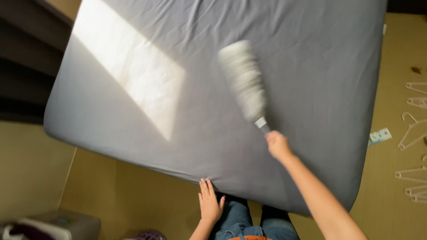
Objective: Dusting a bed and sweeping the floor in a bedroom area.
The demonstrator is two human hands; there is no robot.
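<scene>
Pressing flat with fingers spread a little, the left hand [210, 202] rests on the near edge of the big bed with the smooth grey sheet [311, 66], close to the person's legs. A bit farther in, the right hand [277, 144] is curled tight round the handle of a long fluffy white duster brush [243, 80], which looks blurry and reaches toward the middle of the bed. It would work best with long soft strokes from the middle out to the edges.

Brush [243, 80] over mattress [133, 133]; hangers [413, 133] on floor [396, 58], right.
</scene>
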